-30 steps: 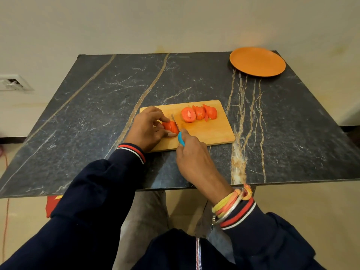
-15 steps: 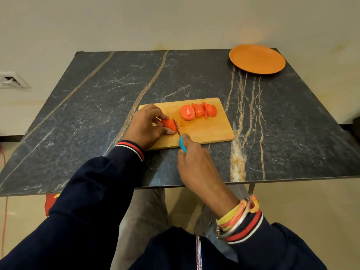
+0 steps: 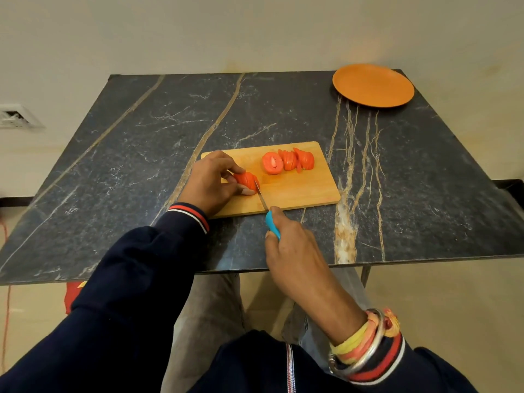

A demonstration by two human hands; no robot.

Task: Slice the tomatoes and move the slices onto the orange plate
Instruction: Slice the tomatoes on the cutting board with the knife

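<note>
A wooden cutting board (image 3: 300, 191) lies on the dark marble table. My left hand (image 3: 211, 184) grips a partly cut tomato (image 3: 246, 179) at the board's left end. My right hand (image 3: 292, 251) holds a knife with a blue handle (image 3: 272, 225), and its blade tip touches the right side of that tomato. A row of several cut tomato slices (image 3: 287, 162) leans together on the far middle of the board. The orange plate (image 3: 373, 85) sits bare at the table's far right corner.
The black marble table (image 3: 141, 165) stands against a pale wall, its near edge just below my right hand. A white wall socket (image 3: 15, 116) is on the left. A red object (image 3: 72, 293) lies on the floor under the table's left side.
The knife has been drawn back toward me through the tomato, and my right hand now sits nearer the table's front edge. My left hand stays on the tomato.
</note>
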